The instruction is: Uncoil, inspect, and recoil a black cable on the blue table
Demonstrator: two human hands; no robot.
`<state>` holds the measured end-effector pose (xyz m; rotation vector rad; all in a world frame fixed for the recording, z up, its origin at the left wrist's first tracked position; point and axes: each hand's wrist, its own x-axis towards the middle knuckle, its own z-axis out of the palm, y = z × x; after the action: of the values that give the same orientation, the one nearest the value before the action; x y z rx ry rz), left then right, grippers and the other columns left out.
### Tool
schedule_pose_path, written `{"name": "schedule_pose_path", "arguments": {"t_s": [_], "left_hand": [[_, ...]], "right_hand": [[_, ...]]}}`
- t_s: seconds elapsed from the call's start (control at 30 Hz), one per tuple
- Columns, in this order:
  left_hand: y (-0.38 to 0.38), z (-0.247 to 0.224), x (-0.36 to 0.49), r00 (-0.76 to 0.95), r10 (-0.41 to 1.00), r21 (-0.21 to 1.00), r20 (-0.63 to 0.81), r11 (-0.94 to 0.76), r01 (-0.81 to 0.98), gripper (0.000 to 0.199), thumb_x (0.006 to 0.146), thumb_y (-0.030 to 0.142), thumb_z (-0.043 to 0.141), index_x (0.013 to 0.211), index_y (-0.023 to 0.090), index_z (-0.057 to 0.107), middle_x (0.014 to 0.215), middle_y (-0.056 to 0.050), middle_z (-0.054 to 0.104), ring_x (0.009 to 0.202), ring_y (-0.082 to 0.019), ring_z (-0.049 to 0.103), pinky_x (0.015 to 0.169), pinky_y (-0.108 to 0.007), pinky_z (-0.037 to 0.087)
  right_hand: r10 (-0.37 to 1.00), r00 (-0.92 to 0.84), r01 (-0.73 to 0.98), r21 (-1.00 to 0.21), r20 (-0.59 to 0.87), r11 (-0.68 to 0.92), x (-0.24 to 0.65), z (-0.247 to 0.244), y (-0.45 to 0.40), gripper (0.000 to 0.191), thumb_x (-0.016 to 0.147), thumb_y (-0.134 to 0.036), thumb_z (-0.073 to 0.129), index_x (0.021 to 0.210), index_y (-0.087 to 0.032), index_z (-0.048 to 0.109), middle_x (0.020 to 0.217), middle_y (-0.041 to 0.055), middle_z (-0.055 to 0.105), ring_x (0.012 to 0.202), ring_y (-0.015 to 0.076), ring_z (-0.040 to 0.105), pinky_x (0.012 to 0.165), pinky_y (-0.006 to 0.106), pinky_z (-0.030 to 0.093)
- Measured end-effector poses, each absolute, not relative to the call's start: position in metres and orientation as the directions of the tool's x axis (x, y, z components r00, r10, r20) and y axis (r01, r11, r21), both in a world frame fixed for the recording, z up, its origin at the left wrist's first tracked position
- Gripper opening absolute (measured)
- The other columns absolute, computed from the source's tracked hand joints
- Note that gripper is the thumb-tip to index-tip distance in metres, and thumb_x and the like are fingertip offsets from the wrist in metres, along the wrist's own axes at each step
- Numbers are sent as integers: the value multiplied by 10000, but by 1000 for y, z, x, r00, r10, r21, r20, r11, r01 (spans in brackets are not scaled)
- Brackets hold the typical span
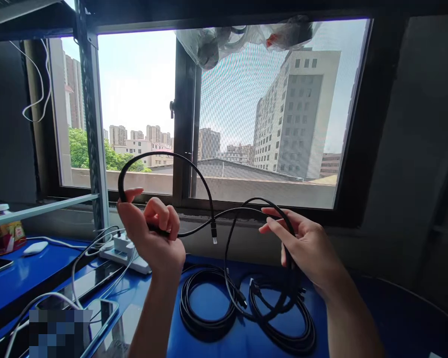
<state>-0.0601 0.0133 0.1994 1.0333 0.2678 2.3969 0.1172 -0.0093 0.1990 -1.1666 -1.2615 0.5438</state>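
A black cable (179,155) with a plug on its end (214,232) arches up from my left hand (155,233). That hand is closed around it, with the thumb against the start of the arch and the curled fingers over another stretch. From there the cable runs across to my right hand (302,233), whose fingers and thumb grip a hanging loop of it. Below, on the blue table (194,345), lie two coiled black cables, one on the left (184,311) and one on the right (309,328). The loop from my right hand hangs down in front of the right coil.
At left are a white power strip (125,253) with cords, a phone (106,308), a dark tablet-like slab (89,278), a white mouse-like object (35,248) and a bottle (5,231). A metal shelf post (91,114) stands before the window; a plastic bag (242,42) hangs above.
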Motion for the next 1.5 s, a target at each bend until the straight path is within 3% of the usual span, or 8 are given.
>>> {"name": "schedule_pose_path", "arguments": {"t_s": [0.3, 0.5, 0.6, 0.73, 0.97, 1.2, 1.33, 1.5], "left_hand": [[19, 210, -86, -524, 743, 330, 416, -661, -674, 419, 973, 279, 294, 593, 209, 458, 384, 75, 227, 300, -59, 174, 336, -231, 151], [29, 207, -104, -245, 822, 552, 514, -536, -639, 583, 874, 396, 474, 376, 181, 262, 309, 50, 200, 263, -49, 218, 281, -183, 153], [32, 202, -108, 59, 843, 710, 535, -411, -571, 548, 778, 501, 570, 379, 194, 352, 281, 54, 236, 227, -54, 232, 247, -176, 133], [34, 196, -105, 433, 811, 916, 394, -306, -260, 440, 640, 596, 677, 527, 193, 543, 285, 76, 307, 209, -66, 263, 232, -176, 198], [35, 194, -75, 97, 847, 849, 523, -527, 19, 275, 744, 456, 646, 722, 198, 555, 335, 105, 368, 227, -51, 263, 246, -149, 168], [21, 197, -55, 260, 763, 797, 592, -507, -328, 428, 707, 627, 619, 794, 219, 525, 374, 108, 380, 263, -57, 308, 272, -155, 210], [23, 200, -54, 43, 799, 705, 600, -502, -500, 469, 707, 654, 606, 813, 205, 523, 365, 130, 292, 265, -37, 231, 282, -149, 147], [34, 204, -56, -220, 869, 598, 444, -470, -649, 308, 874, 475, 517, 755, 199, 450, 404, 128, 289, 278, -24, 196, 299, -151, 157]], "right_hand": [[844, 275, 230, -884, 461, 408, 134, 196, -10, 541, 621, -498, 665, 1027, -140, 667, 678, 34, 673, 310, 37, 336, 341, 205, 331], [795, 400, 38, -875, 456, 483, 130, 204, -23, 768, 488, -473, 749, 1169, -150, 600, 847, 74, 696, 430, 58, 433, 347, 171, 339], [810, 354, 40, -873, 467, 486, 125, 204, -26, 796, 526, -482, 735, 1240, -176, 557, 1062, 112, 667, 476, 78, 502, 313, 163, 322], [745, 374, 198, -832, 553, 518, 116, 198, -24, 664, 712, -500, 626, 1279, -167, 534, 1083, 119, 659, 425, 72, 504, 290, 167, 322], [652, 462, 313, -798, 602, 515, 105, 195, -20, 545, 743, -441, 612, 1207, -156, 601, 922, 92, 706, 260, 21, 322, 260, 183, 275], [715, 443, 359, -838, 541, 412, 112, 192, -7, 638, 666, -501, 570, 1170, -114, 625, 902, 114, 706, 246, 37, 329, 246, 208, 283], [733, 467, 351, -865, 494, 358, 121, 191, 0, 655, 634, -493, 547, 1159, -111, 631, 897, 121, 705, 255, 44, 341, 244, 208, 274], [683, 496, 352, -843, 536, 406, 130, 191, -1, 604, 632, -477, 570, 1110, -117, 649, 921, 128, 701, 276, 48, 360, 255, 201, 237]]}}
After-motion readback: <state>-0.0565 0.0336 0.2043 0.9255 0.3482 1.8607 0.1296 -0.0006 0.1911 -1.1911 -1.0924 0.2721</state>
